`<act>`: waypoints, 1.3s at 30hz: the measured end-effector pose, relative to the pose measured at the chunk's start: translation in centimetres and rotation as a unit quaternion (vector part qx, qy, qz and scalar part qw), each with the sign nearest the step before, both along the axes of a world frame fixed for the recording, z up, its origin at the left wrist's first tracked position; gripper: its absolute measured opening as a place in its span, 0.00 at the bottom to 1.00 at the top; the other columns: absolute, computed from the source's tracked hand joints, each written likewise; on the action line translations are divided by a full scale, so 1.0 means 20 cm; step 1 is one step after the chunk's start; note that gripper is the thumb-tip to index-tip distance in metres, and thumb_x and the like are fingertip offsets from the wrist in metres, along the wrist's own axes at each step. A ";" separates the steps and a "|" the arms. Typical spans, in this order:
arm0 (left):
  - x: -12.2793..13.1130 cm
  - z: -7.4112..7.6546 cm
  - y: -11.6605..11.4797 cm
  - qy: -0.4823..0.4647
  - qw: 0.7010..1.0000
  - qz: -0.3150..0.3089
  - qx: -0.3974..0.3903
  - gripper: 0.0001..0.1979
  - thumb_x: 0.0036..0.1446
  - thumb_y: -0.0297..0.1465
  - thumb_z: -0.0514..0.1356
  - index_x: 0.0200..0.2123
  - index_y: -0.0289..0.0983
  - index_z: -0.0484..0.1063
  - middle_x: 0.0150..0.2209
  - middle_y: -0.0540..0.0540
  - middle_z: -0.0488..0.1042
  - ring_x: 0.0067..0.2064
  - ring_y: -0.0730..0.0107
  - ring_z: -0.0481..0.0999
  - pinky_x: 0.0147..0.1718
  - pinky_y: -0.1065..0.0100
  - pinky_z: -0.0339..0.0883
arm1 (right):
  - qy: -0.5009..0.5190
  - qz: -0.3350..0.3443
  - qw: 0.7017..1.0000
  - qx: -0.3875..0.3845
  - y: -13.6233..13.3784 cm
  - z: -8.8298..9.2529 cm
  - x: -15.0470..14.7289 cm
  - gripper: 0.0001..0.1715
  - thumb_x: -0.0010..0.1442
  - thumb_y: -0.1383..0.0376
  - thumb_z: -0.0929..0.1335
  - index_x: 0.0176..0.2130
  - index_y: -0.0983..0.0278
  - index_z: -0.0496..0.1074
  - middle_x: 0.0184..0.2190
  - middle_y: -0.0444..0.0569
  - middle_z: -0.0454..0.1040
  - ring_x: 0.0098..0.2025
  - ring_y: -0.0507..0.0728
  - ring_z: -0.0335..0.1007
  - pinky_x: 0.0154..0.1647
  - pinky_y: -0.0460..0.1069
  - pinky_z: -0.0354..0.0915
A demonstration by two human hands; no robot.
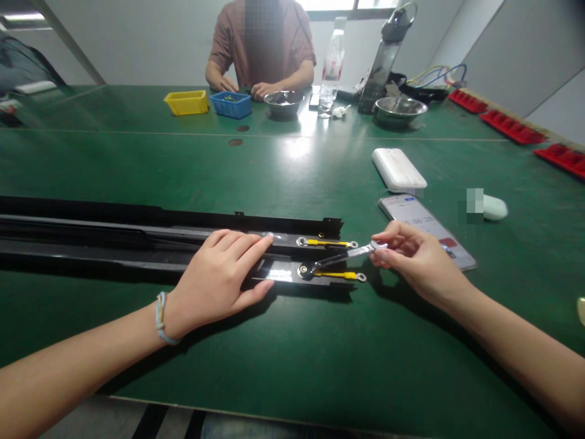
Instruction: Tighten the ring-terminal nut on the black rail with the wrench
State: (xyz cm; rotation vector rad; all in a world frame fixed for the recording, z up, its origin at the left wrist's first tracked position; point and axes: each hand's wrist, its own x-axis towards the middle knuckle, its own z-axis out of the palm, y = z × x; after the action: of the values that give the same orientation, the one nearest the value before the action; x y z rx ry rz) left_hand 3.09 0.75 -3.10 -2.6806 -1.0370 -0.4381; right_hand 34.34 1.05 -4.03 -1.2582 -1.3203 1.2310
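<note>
Looks to me like an assembly workshop: the broad green desk (292,353) carries long black rails (128,264) with yellow ring-ended leads (339,275), a wrench (343,256) at a bolt (303,269), a yellow bin (186,103) and a blue bin (232,108), and red trays (509,127) along one edge.

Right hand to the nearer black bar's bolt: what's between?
The wrench, pinched in the right hand, its far end at the bolt; a yellow-sleeved terminal lies alongside. Seen in head view.

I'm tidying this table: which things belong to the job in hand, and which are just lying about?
In the job:
wrench, held in the right hand
black rails, under the left hand
yellow wires at the rail ends

Seemingly just lying about:
phone
white power bank
water bottle
</note>
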 end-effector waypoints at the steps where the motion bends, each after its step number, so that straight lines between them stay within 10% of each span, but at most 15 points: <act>1: 0.00 0.00 0.00 0.001 1.000 0.001 0.000 0.26 0.60 0.41 0.53 0.54 0.27 0.66 0.46 0.35 0.74 0.45 0.53 0.71 0.45 0.54 0.64 | -0.007 -0.002 1.000 0.001 0.00 0.00 0.00 0.15 0.41 0.63 0.78 0.28 0.62 0.72 0.21 0.42 0.76 0.22 0.50 0.72 0.22 0.44 0.68; 25: -0.03 0.03 -0.02 -0.001 1.000 0.009 -0.014 0.26 0.60 0.42 0.52 0.55 0.29 0.66 0.48 0.36 0.74 0.46 0.53 0.71 0.46 0.53 0.64 | -0.044 0.055 0.995 0.068 -0.12 0.14 -0.05 0.19 0.34 0.61 0.81 0.22 0.60 0.70 0.22 0.42 0.72 0.23 0.51 0.69 0.22 0.46 0.66; 39: -0.02 0.02 -0.03 -0.001 1.000 0.002 -0.003 0.26 0.60 0.41 0.53 0.54 0.27 0.66 0.47 0.35 0.74 0.45 0.53 0.72 0.45 0.53 0.65 | -0.012 -0.027 0.999 0.028 -0.06 0.06 -0.04 0.15 0.40 0.59 0.79 0.29 0.60 0.76 0.23 0.43 0.77 0.23 0.51 0.71 0.22 0.46 0.68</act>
State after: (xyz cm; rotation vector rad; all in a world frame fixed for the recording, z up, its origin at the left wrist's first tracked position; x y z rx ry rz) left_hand 2.64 0.09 -2.61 -2.6828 -1.0452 -0.4378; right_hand 33.58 -0.09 -2.80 -1.2647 -1.3207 1.1362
